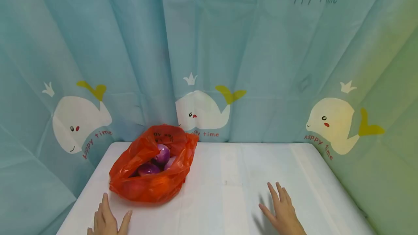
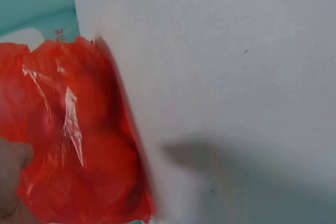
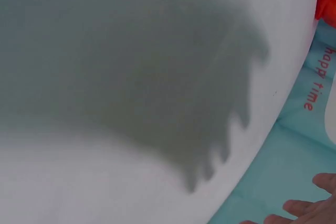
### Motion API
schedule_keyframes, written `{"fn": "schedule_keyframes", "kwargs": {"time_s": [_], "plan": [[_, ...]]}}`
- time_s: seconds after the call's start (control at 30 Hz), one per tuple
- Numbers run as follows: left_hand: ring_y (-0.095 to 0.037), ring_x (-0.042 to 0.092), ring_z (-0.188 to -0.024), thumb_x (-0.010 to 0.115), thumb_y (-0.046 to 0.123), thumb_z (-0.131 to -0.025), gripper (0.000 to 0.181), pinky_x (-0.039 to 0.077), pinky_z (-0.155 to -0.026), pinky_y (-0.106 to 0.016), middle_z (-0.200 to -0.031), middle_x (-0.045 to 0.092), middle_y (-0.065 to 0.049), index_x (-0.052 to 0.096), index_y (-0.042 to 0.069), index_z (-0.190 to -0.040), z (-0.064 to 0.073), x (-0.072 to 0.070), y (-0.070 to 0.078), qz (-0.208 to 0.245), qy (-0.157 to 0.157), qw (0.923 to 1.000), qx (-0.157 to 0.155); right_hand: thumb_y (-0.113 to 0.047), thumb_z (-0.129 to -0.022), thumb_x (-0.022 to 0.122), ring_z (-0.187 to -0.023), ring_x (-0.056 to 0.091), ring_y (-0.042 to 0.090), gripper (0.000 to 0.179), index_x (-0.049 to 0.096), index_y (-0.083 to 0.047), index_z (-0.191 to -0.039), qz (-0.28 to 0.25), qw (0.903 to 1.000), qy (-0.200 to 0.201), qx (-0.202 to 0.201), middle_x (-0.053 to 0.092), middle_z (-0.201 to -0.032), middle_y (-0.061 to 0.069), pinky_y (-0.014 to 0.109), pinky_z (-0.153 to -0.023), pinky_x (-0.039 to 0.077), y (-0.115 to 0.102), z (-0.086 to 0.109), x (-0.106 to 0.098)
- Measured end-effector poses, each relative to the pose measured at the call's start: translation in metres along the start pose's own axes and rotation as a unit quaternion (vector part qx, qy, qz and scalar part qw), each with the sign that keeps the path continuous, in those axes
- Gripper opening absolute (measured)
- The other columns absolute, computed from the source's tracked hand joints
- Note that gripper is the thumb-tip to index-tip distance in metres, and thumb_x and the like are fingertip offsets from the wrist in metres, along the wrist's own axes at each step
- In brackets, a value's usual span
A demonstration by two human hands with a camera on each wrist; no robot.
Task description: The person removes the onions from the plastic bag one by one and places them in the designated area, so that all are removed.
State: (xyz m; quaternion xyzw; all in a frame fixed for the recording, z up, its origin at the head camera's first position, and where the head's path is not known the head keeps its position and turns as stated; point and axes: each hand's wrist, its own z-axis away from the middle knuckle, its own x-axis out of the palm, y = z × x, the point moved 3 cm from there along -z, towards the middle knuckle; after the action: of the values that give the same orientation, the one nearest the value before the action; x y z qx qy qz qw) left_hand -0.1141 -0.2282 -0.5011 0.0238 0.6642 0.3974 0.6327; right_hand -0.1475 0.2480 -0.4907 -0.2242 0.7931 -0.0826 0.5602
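A red plastic bag [image 1: 153, 189] stands with its mouth open on the left side of the white table. Inside it several purple onions [image 1: 162, 154] show, glossy and round; the rest are hidden by the red plastic. In front of the bag, my left hand [image 1: 106, 218] has its fingers extended and thumb apart, holding nothing. The left wrist view shows the bag's side [image 2: 89, 129] close by that hand. My right hand [image 1: 283, 213] hovers over the table on the right, fingers spread, with its shadow beneath and nothing in it.
The white table [image 1: 228, 191] fills the lower middle. Behind and at both sides hangs a blue-green curtain [image 1: 209, 46] printed with white whales and "happy time" lettering. The bag stands near the table's left edge.
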Motion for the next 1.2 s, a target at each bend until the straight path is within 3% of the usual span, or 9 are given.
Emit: {"fn": "schedule_keyframes", "kwargs": {"time_s": [0.27, 0.4, 0.53, 0.7, 0.9, 1.07, 1.2], "plan": [[-0.055, 0.018, -0.124, 0.065, 0.033, -0.086, 0.103, 0.016, -0.097, -0.067, -0.139, 0.013, -0.041, -0.011, -0.001, -0.146, -0.007, -0.012, 0.004, 0.015, -0.017, 0.999, 0.039, -0.027, -0.087, 0.068, -0.119, 0.03, 0.06, 0.067, 0.037, 0.005, -0.137, -0.036, 0.9992, -0.015, 0.002, 0.032, -0.135, 0.036, 0.073, -0.08, 0.035, -0.016, -0.011, 0.008], [-0.055, 0.014, -0.126, 0.061, 0.036, -0.089, 0.1, 0.015, -0.097, -0.066, -0.14, 0.008, -0.041, -0.013, 0.001, -0.146, -0.007, -0.01, 0.006, 0.025, -0.04, 0.9978, 0.047, -0.025, -0.088, 0.067, -0.12, 0.029, 0.059, 0.067, 0.035, 0.005, -0.138, -0.059, 0.9981, -0.018, 0.0, 0.031, -0.137, 0.037, 0.073, -0.082, 0.034, -0.025, -0.015, 0.015], [-0.053, 0.014, -0.128, 0.058, 0.027, -0.091, 0.088, 0.014, -0.099, -0.065, -0.142, 0.009, -0.041, -0.004, -0.003, -0.147, -0.009, -0.014, 0.01, 0.025, -0.04, 0.9964, 0.07, -0.024, -0.089, 0.065, -0.121, 0.028, 0.057, 0.066, 0.033, 0.004, -0.14, -0.083, 0.9962, -0.024, -0.005, 0.031, -0.138, 0.036, 0.072, -0.084, 0.034, -0.037, -0.018, 0.021], [-0.051, 0.018, -0.129, 0.057, 0.022, -0.093, 0.075, 0.017, -0.101, -0.063, -0.142, 0.017, -0.038, 0.013, -0.01, -0.144, -0.012, -0.021, 0.013, 0.024, -0.018, 0.9949, 0.097, -0.024, -0.09, 0.064, -0.123, 0.029, 0.054, 0.066, 0.032, 0.003, -0.141, -0.104, 0.994, -0.034, -0.006, 0.031, -0.138, 0.033, 0.069, -0.088, 0.035, -0.049, -0.023, 0.024], [-0.048, 0.025, -0.128, 0.063, 0.031, -0.089, 0.083, 0.023, -0.098, -0.064, -0.145, 0.023, -0.032, 0.014, 0.0, -0.148, -0.013, -0.027, 0.017, 0.055, 0.035, 0.9949, 0.077, -0.027, -0.091, 0.063, -0.125, 0.03, 0.049, 0.066, 0.032, 0.003, -0.142, -0.122, 0.9917, -0.038, -0.011, 0.031, -0.14, 0.031, 0.064, -0.092, 0.036, -0.062, -0.032, 0.027], [-0.047, 0.026, -0.129, 0.066, 0.029, -0.087, 0.09, 0.024, -0.097, -0.064, -0.146, 0.025, -0.029, 0.006, 0.009, -0.151, -0.015, -0.033, 0.02, 0.104, 0.081, 0.9884, 0.076, -0.027, -0.091, 0.062, -0.126, 0.03, 0.047, 0.066, 0.032, 0.002, -0.142, -0.141, 0.9892, -0.034, -0.017, 0.032, -0.14, 0.029, 0.062, -0.094, 0.036, -0.072, -0.037, 0.032], [-0.045, 0.031, -0.128, 0.065, 0.025, -0.089, 0.078, 0.027, -0.098, -0.062, -0.142, 0.033, -0.028, 0.021, 0.006, -0.149, -0.019, -0.035, 0.023, 0.12, 0.096, 0.9829, 0.102, -0.03, -0.092, 0.061, -0.128, 0.029, 0.045, 0.067, 0.031, 0.0, -0.143, -0.149, 0.9877, -0.041, -0.02, 0.031, -0.142, 0.027, 0.06, -0.096, 0.035, -0.08, -0.042, 0.034]]}}
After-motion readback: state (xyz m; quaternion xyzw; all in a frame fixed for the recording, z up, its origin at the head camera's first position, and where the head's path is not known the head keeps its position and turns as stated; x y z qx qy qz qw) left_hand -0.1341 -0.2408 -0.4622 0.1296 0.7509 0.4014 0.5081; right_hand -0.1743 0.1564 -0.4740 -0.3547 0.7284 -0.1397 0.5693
